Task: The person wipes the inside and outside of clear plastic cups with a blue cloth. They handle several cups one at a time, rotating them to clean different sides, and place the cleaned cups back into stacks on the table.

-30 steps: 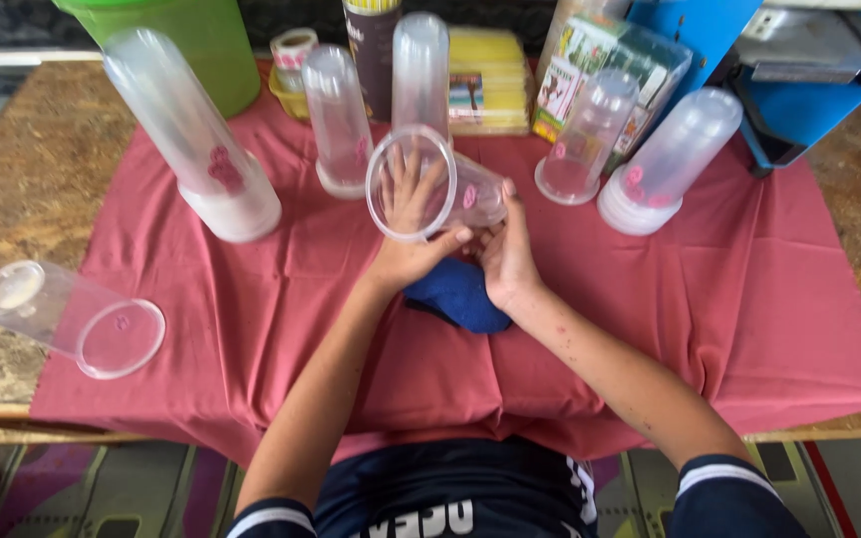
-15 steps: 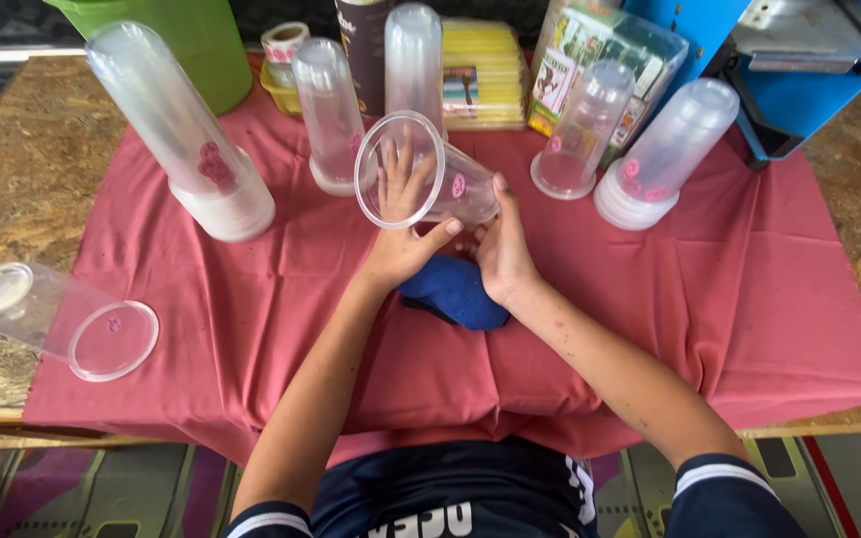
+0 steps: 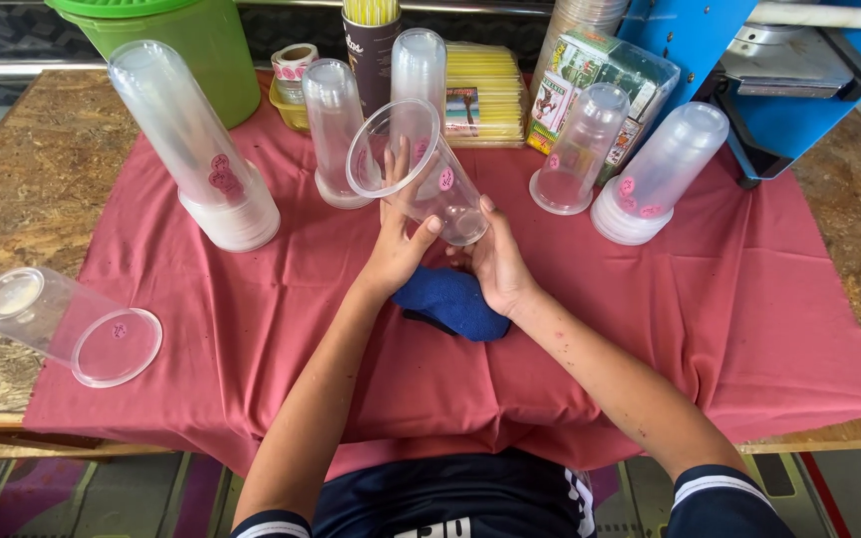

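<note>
Held clear cup (image 3: pixel 419 169) tilted, mouth up-left, base down-right between both hands' closed fingers (image 3: pixel 406 221), above blue cloth (image 3: pixel 453 302).

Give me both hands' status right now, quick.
Left hand: closed around the clear plastic cup, held tilted above the red cloth.
Right hand: gripping the same cup at its base.

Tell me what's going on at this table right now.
A person holds a clear plastic cup tilted in both hands, the left hand along its side and the right hand at its base. A blue cloth lies under the hands on a red tablecloth, with stacks of upturned cups around.
</note>
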